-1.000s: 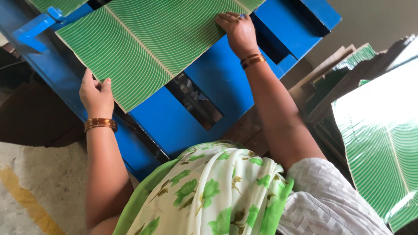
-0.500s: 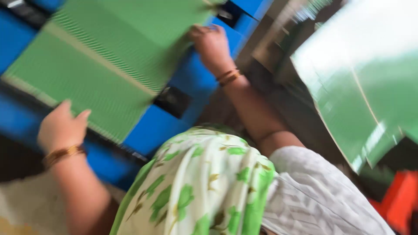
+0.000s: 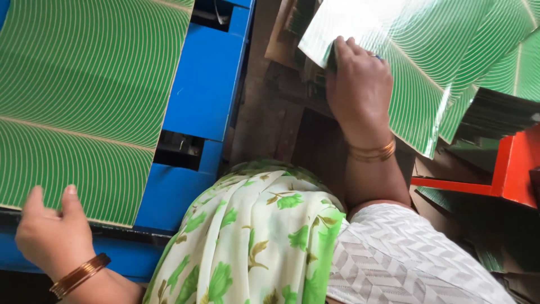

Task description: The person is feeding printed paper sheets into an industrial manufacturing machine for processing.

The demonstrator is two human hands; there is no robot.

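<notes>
My left hand (image 3: 53, 236) sits at the near left, fingers and thumb laid on the near edge of a large glossy green sheet printed with fine curved pale lines, like a banana leaf (image 3: 90, 95). Fingers rest on top of the sheet; I cannot tell whether anything curls under the edge, so it reads as a press, not a confirmed pinch. The sheet lies flat on a blue metal machine bed (image 3: 205, 90), covering the left part of the view. A dark rectangular slot (image 3: 179, 149) in the blue bed shows just right of the sheet's edge. A copper-coloured bangle (image 3: 79, 276) sits on my left wrist.

My right hand (image 3: 360, 84) is far and to the right, well apart from the left. It closes on the corner of a second glossy green leaf-pattern sheet (image 3: 427, 50), the top one of a stack; fingers lie over the corner, thumb hidden from view. Gold bangles (image 3: 371, 152) ring that wrist.

Right of the stack, darker sheet edges (image 3: 495, 115) fan out above a red-orange metal frame (image 3: 506, 169). Brown cardboard pieces (image 3: 281, 39) lie between the blue bed and the stack. My green-and-cream floral cloth (image 3: 253, 242) and white patterned sleeve (image 3: 405, 259) fill the near centre.
</notes>
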